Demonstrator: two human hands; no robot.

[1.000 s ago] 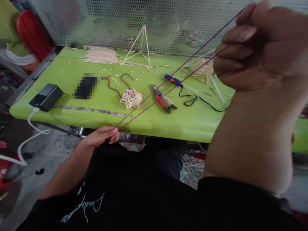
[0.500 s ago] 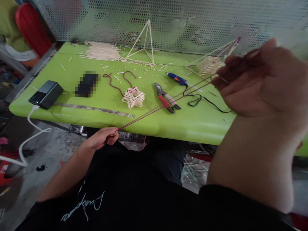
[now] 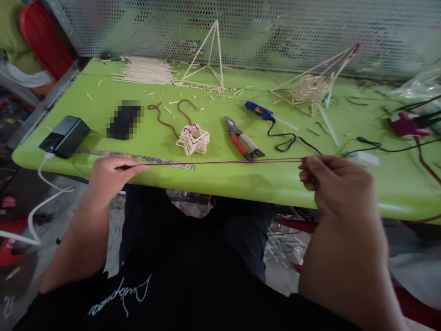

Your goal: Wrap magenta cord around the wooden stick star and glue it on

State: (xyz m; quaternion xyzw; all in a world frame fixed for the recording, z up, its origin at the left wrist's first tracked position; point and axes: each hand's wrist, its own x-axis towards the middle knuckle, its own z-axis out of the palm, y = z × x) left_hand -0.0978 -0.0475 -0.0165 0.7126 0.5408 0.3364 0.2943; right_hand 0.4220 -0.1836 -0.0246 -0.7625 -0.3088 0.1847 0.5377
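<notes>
A thin purple string [image 3: 220, 162] runs taut and nearly level between my hands above the table's front edge, doubled at least on its right part. My left hand [image 3: 115, 172] pinches one end, thumb against fingers. At the other end, my right hand [image 3: 330, 177] is closed on the string. Behind it lies a star-shaped stack of short wooden sticks [image 3: 193, 139] with purple string tied to it. Pliers [image 3: 241, 140] with red and pale handles lie to its right, their grips close behind the string in view.
On the green table [image 3: 117, 94] are a glue gun [image 3: 258, 110], a power bank [image 3: 65, 135], a pixelated dark object [image 3: 124, 120], a ruler-like strip [image 3: 158, 159] and a stick pile [image 3: 144, 72]. A stick pyramid [image 3: 209, 64] and a second stick frame [image 3: 310, 87] stand behind.
My right hand has come down from high on the right to the table edge. My left hand has moved left and up. The string went from slanted to nearly level.
</notes>
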